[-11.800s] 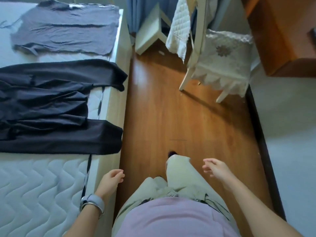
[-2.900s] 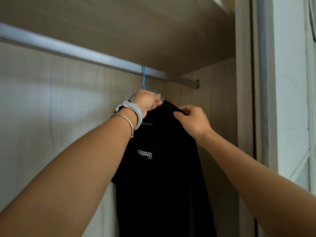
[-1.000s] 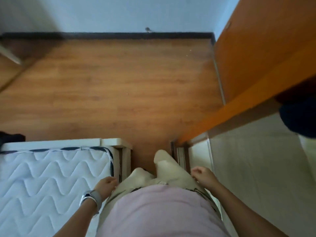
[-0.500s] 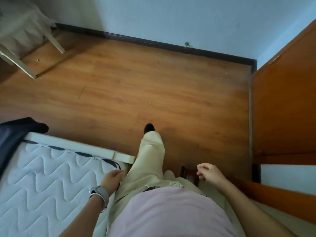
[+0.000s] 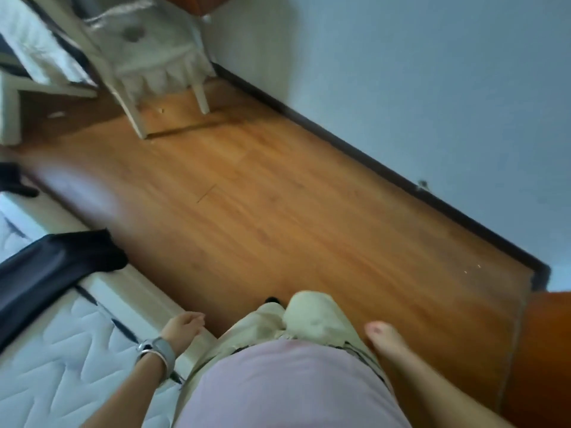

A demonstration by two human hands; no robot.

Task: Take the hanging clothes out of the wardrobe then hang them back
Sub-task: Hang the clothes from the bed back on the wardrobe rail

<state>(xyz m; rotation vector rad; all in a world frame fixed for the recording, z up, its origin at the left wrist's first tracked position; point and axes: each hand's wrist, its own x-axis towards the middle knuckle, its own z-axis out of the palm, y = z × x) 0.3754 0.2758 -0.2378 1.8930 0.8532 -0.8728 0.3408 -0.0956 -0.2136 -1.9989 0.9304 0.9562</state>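
A black garment (image 5: 55, 267) lies across the white quilted mattress (image 5: 61, 359) at the left, its end hanging over the bed's edge. My left hand (image 5: 182, 327), with a watch and bangle on the wrist, hangs loosely curled by the bed frame and holds nothing. My right hand (image 5: 384, 336) hangs at my right side, empty, fingers relaxed. The orange wardrobe door (image 5: 543, 350) shows at the lower right edge. The wardrobe's inside and rail are out of view.
A wooden floor (image 5: 278, 211) runs between the bed and a pale wall (image 5: 417, 88) with a dark skirting board. A white chair (image 5: 154, 66) with a frilled cushion stands at the far end. White bedding (image 5: 34, 50) shows at the top left.
The view has swung left from the wardrobe towards the bed and chair. Both hands stay empty at my sides. More of the black garment on the bed has come into view.
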